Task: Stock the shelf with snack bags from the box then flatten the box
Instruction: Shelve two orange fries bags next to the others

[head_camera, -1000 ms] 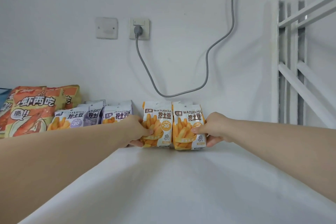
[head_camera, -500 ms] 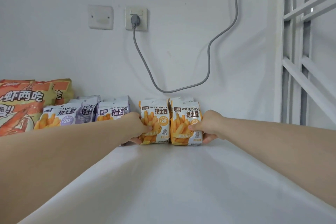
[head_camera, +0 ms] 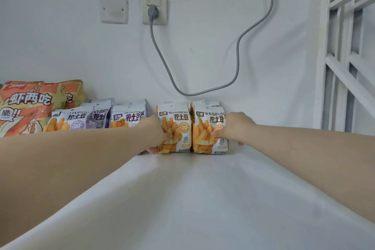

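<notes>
Shrimp bags (head_camera: 30,105) stand at the shelf's (head_camera: 192,199) far left, purple bags (head_camera: 97,117) just beside them against the wall. The left hand (head_camera: 156,134) is clamped on one orange bag (head_camera: 175,128), thumb across its front. The right hand (head_camera: 233,128) grips the touching orange bag (head_camera: 209,130) likewise; both bags stand upright.

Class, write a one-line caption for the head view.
Left hand and right hand grip orange snack bags on the shelf.

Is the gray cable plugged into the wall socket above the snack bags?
Yes, the gray cable ends in a plug seated in the wall socket, directly above the row of snack bags on the shelf.
</notes>
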